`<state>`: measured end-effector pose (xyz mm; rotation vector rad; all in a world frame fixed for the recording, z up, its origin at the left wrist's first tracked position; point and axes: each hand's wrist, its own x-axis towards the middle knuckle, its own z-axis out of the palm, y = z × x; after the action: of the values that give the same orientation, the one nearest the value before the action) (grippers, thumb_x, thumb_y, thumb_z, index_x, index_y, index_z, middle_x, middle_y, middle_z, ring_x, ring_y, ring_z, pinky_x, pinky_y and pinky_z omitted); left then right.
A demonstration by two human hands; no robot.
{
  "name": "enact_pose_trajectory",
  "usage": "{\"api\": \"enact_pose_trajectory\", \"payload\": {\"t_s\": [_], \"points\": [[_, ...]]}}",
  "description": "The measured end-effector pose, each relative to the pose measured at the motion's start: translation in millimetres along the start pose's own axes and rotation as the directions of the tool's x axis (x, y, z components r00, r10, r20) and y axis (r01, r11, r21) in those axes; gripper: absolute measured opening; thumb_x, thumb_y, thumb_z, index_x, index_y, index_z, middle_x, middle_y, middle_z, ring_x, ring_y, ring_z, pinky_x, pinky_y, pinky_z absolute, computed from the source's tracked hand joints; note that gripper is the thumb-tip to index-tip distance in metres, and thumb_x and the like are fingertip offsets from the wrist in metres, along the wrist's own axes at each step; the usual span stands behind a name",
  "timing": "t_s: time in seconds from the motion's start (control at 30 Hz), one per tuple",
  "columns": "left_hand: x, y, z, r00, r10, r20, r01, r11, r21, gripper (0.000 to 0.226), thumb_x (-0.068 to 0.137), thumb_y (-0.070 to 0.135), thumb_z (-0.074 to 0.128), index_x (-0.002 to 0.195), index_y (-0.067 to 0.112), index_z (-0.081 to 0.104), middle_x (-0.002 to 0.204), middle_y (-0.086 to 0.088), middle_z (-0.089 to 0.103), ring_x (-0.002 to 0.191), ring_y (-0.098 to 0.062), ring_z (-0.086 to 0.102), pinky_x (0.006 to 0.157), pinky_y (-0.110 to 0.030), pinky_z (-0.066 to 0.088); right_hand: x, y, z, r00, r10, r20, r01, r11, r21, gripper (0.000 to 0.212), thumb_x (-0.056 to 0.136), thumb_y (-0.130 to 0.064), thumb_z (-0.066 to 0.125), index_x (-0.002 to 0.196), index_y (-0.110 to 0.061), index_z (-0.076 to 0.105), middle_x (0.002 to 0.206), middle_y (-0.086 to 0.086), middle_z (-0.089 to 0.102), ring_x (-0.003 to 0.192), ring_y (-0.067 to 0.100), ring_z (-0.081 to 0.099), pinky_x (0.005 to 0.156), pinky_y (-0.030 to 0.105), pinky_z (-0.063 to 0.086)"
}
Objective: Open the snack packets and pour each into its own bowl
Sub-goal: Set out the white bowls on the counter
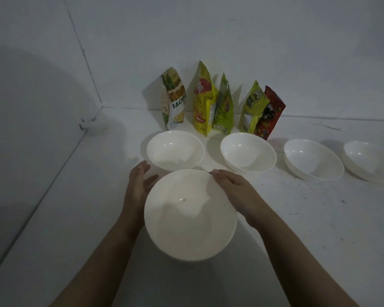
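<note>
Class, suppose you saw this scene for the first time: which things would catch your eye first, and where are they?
First, the large white round bowl in the near centre, held between the left hand and the right hand. Behind it, four more white bowls run in a row to the right. At the back, five colourful snack packets stand upright against the white wall.

Single head-worn wide-angle view, looking forward and down, close over the near bowl (190, 214), facing the wall corner (101, 106)
</note>
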<state>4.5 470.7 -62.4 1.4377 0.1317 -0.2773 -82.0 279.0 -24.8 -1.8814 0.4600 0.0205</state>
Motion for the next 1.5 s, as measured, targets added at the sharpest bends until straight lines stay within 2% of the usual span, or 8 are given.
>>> {"api": "enact_pose_trajectory", "payload": {"t_s": [0.23, 0.43, 0.67, 0.77, 0.9, 1.1, 1.33, 1.5], "points": [[-26.4, -35.0, -16.5, 0.969, 0.215, 0.125, -0.238, 0.946, 0.221, 0.03, 0.1, 0.001, 0.042, 0.121, 0.013, 0.061, 0.118, 0.003, 0.066, 0.108, -0.007, 0.063, 0.089, -0.023, 0.052, 4.3, 13.1, -0.5, 0.99, -0.036, -0.134, 0.034, 0.999, -0.018, 0.035, 0.103, -0.04, 0.039, 0.097, -0.024, 0.069, 0.093, -0.01, 0.066, 0.089, 0.009, 0.061, 0.075, 0.025, 0.046], [-53.1, -2.2, 3.0, 0.911, 0.104, 0.4, -0.2, 0.958, 0.207, 0.073, 0.073, 0.029, 0.058, 0.144, 0.025, 0.042, 0.146, 0.0, 0.047, 0.135, -0.023, 0.044, 0.112, -0.049, 0.034, -1.2, 40.1, -14.2, 0.963, -0.023, -0.268, -0.007, 0.994, -0.11, 0.033, 0.104, -0.033, 0.036, 0.102, -0.016, 0.064, 0.093, -0.008, 0.063, 0.093, 0.015, 0.059, 0.089, 0.036, 0.046], [-81.2, 30.9, 40.7, 0.882, 0.001, 0.47, -0.182, 0.923, 0.34, 0.068, 0.072, 0.041, 0.054, 0.138, 0.049, 0.038, 0.14, 0.021, 0.041, 0.124, -0.003, 0.044, 0.097, -0.024, 0.036, -27.1, 49.8, -20.7, 0.852, -0.28, -0.441, 0.122, 0.927, -0.354, 0.026, 0.099, -0.022, 0.051, 0.125, -0.021, 0.05, 0.119, -0.007, 0.054, 0.096, 0.009, 0.057, 0.087, 0.032, 0.051], [-85.2, 35.0, 58.0, 0.852, -0.001, 0.524, -0.253, 0.876, 0.412, 0.07, 0.078, 0.045, 0.049, 0.146, 0.044, 0.031, 0.15, 0.024, 0.028, 0.137, 0.0, 0.029, 0.113, -0.031, 0.024, -39.8, 34.3, -24.6, 0.925, -0.158, -0.344, 0.144, 0.987, -0.067, 0.019, 0.102, -0.03, 0.045, 0.097, -0.018, 0.06, 0.087, -0.008, 0.067, 0.075, 0.005, 0.063, 0.069, 0.035, 0.054], [-90.9, 37.9, 75.9, 0.816, 0.003, 0.578, -0.359, 0.786, 0.504, 0.069, 0.081, 0.048, 0.041, 0.148, 0.044, 0.026, 0.154, 0.023, 0.02, 0.14, -0.002, 0.02, 0.117, -0.036, 0.019, -56.6, 7.7, -36.8, 0.998, 0.07, 0.01, -0.064, 0.835, 0.546, 0.061, 0.098, -0.06, 0.028, 0.107, -0.015, 0.068, 0.106, 0.015, 0.071, 0.095, 0.031, 0.069, 0.091, 0.056, 0.052], [-101.1, 47.8, 93.8, 0.815, 0.026, 0.579, -0.452, 0.655, 0.606, 0.078, 0.07, 0.049, 0.049, 0.145, 0.037, 0.032, 0.149, 0.013, 0.03, 0.138, -0.01, 0.03, 0.113, -0.042, 0.033, -68.2, -3.3, -45.5, 0.997, -0.055, 0.052, 0.041, 0.97, 0.24, 0.034, 0.1, -0.047, 0.045, 0.109, -0.025, 0.069, 0.102, 0.002, 0.076, 0.095, 0.021, 0.073, 0.094, 0.052, 0.054], [-91.6, 56.6, 98.0, 0.872, 0.054, 0.487, -0.413, 0.616, 0.67, 0.059, 0.081, 0.03, 0.062, 0.136, 0.028, 0.042, 0.13, 0.005, 0.049, 0.111, -0.016, 0.051, 0.086, -0.029, 0.042, -80.9, -3.6, -45.3, 0.998, -0.056, -0.037, 0.063, 0.964, 0.258, 0.035, 0.1, -0.042, 0.046, 0.108, -0.019, 0.071, 0.099, 0.004, 0.076, 0.093, 0.022, 0.072, 0.089, 0.047, 0.056], [-72.5, 45.5, 70.4, 0.934, 0.069, 0.351, -0.283, 0.742, 0.608, 0.044, 0.09, 0.01, 0.047, 0.13, 0.03, 0.047, 0.114, 0.009, 0.058, 0.106, -0.017, 0.054, 0.08, -0.031, 0.039, -91.6, -6.0, -55.5, 0.961, -0.023, -0.274, 0.12, 0.932, 0.342, 0.027, 0.097, -0.043, 0.05, 0.089, -0.029, 0.071, 0.088, -0.01, 0.075, 0.086, 0.016, 0.07, 0.085, 0.046, 0.057]]}}
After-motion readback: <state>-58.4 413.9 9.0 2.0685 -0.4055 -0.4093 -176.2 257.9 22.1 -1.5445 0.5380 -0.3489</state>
